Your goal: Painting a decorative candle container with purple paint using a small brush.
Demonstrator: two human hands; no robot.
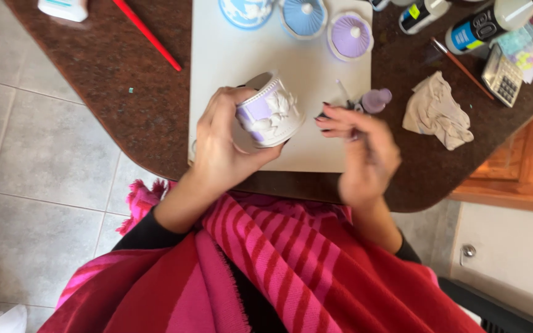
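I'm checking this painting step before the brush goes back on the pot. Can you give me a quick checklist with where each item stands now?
1. Pot firmly in the left hand: ok, fingers wrap round it.
2. Brush in the right hand: cannot tell, the hand is blurred.
3. Paint on the brush tip: cannot tell.
4. White board under the pot: ok.
5. Rag close to the right hand: ok.
6. Lilac bottle upright: cannot tell.

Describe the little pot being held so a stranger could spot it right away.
Start at the white board on the brown table. Over its near edge the left hand grips a small pot. Unlike the flat round lids farther back, it is white with lilac panels and raised leaves.
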